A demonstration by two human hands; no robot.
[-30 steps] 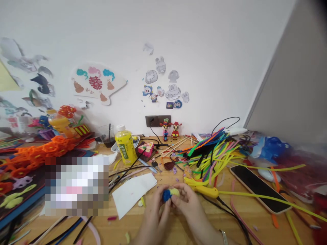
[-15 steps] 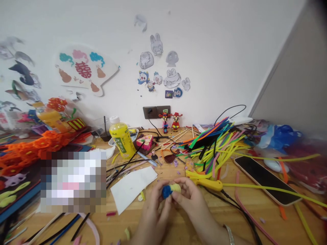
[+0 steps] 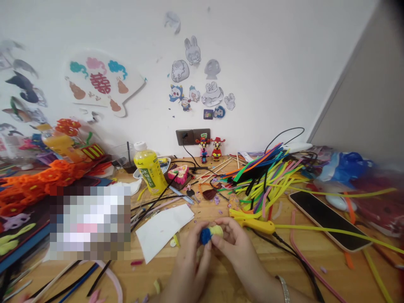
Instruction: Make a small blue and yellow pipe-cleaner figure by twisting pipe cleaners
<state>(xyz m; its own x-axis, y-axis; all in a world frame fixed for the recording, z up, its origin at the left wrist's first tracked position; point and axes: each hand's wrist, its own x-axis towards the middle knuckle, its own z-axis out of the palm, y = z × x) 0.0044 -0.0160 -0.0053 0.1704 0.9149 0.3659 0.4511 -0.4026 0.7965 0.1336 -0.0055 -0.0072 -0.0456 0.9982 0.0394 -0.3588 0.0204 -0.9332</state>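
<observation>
Between my two hands, low in the middle of the head view, is a small fuzzy blue and pale yellow pipe-cleaner piece (image 3: 216,231). My left hand (image 3: 193,252) has its fingers closed around the blue end. My right hand (image 3: 232,243) pinches the piece from the other side, thumb against it near the yellow part. Some of the piece is hidden by the fingers. A yellow hot glue gun (image 3: 262,226) lies just right of my right hand, its black cord running toward the front. White paper (image 3: 164,230) lies to the left of my hands.
A bundle of coloured pipe cleaners (image 3: 268,176) and a phone (image 3: 328,219) lie on the right. A yellow drink bottle (image 3: 150,170) stands behind the paper. Two small figures (image 3: 216,149) stand by the wall socket (image 3: 184,137). Orange fuzzy flowers (image 3: 41,179) fill the left.
The camera view has shifted slightly, so the background sits a little higher and further left. Both hands keep nearly the same hold on the pipe-cleaner piece.
</observation>
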